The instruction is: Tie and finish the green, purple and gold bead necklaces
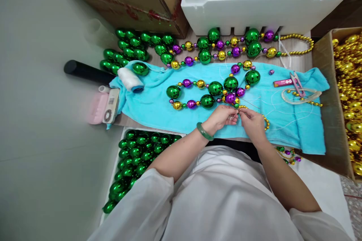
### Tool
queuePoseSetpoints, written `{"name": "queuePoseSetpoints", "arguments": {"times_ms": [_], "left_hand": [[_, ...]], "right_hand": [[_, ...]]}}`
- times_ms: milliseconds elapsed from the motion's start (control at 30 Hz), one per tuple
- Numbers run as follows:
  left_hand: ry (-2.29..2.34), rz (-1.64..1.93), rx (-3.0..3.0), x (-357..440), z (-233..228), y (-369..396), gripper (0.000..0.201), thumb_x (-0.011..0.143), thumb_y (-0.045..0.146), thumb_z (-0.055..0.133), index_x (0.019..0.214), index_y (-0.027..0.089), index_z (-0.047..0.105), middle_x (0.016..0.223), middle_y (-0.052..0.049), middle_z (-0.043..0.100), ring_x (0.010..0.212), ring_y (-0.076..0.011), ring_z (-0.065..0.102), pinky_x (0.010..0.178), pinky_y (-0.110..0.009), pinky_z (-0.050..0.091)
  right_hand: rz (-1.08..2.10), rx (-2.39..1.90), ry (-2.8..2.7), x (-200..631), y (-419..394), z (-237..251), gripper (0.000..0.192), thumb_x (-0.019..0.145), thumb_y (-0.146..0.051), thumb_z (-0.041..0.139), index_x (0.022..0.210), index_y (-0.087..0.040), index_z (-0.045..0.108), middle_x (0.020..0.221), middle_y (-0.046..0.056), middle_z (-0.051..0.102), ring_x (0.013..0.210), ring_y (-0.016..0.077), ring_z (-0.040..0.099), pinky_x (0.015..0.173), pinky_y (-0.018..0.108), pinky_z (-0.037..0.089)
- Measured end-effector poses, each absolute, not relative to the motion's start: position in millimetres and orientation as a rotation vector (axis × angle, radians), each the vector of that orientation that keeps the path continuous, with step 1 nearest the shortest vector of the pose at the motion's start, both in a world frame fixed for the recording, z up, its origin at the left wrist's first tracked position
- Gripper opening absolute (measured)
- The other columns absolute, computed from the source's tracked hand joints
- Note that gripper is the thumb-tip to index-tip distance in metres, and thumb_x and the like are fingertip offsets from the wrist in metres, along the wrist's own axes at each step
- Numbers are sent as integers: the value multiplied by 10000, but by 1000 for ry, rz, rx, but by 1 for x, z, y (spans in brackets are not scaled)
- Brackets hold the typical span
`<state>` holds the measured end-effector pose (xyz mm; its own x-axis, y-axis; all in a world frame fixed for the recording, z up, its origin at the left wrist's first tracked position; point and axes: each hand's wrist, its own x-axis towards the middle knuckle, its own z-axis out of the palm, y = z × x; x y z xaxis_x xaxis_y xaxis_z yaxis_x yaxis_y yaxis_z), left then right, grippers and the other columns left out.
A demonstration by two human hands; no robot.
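Observation:
A strung bead necklace [215, 88] of green, purple and gold beads lies looped on the blue towel [152, 116]. My left hand [224, 116] pinches the thread at the necklace's lower end, just under a small green bead. Close against it, my right hand [251, 121] has its thumb and forefinger pressed together on the same thread. A run of small gold beads [266, 122] curves out beside my right hand. Pale loose thread [285, 122] trails over the towel to the right. The exact crossing of the thread between my fingertips is too small to make out.
Pink thread snips [297, 83] and a white thread spool [130, 80] lie on the towel. Behind are finished-looking strands [205, 56] and a white foam box [263, 7] of beads. Green beads fill a tray [113, 180] at left; a carton [328, 101] of gold beads stands right.

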<state>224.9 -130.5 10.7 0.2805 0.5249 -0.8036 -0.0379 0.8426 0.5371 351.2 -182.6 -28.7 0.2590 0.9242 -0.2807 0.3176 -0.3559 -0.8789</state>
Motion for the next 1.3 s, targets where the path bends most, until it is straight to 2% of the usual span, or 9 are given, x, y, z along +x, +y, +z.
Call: {"name": "queuePoseSetpoints", "arguments": {"times_ms": [233,367,533,667,800,933,1033,1133,1300], "left_hand": [[1224,325,507,223,10,-125,127,797,58,620,677,96,599,525,4,576,443,-54,528,482,-190,467],[1209,313,542,222,9,-123,118,794,74,643,686,96,601,538,2,586,451,-57,535,490,-193,465],[1206,371,578,219,7,-127,167,786,145,682,663,108,576,543,13,576,440,-47,513,485,-188,441],[1159,477,640,215,2,-133,114,779,165,671,699,111,610,548,44,528,443,-35,457,485,-185,384],[1231,564,788,215,-5,-139,146,773,168,642,642,131,588,499,73,438,449,-45,363,479,-200,279],[1333,682,1030,220,-14,-139,144,750,130,616,610,143,587,542,60,482,554,-72,404,576,-202,317],[1370,737,1119,222,-18,-137,120,748,109,587,637,150,608,621,40,561,626,-89,464,644,-205,359],[1325,775,1088,220,-14,-135,114,769,147,582,657,155,599,584,47,522,554,-78,429,591,-205,348],[1178,786,1057,216,4,-129,118,804,249,590,733,156,603,531,66,446,458,-60,376,483,-204,294]], "right_hand": [[1333,-1687,-758,348,-177,-24,287,694,-399,658,833,-155,715,407,-69,470,377,96,402,401,228,309],[1361,-1653,-594,344,-174,-19,251,644,-380,682,746,-154,648,403,-77,448,361,78,373,375,213,278],[1273,-1632,-646,343,-175,-16,236,704,-398,611,761,-170,585,467,-66,470,412,85,412,406,214,315],[1147,-1585,-731,349,-171,-10,234,756,-409,599,831,-195,541,579,-50,499,497,88,457,446,207,340],[1311,-1365,-655,353,-161,-4,264,757,-432,596,830,-225,449,733,-20,581,517,85,491,399,192,279],[1371,-1307,-679,357,-146,-4,239,750,-388,587,806,-233,415,533,-84,420,435,73,384,399,181,245],[1261,-1349,-682,364,-133,-4,209,739,-359,557,788,-238,393,496,-100,360,403,70,326,397,189,213],[1205,-1410,-828,375,-125,-2,177,740,-362,540,781,-234,424,494,-91,368,411,80,338,411,212,216],[1269,-1699,-1595,391,-119,17,243,701,-356,613,858,-173,644,509,-62,431,481,95,387,497,250,292]]}}
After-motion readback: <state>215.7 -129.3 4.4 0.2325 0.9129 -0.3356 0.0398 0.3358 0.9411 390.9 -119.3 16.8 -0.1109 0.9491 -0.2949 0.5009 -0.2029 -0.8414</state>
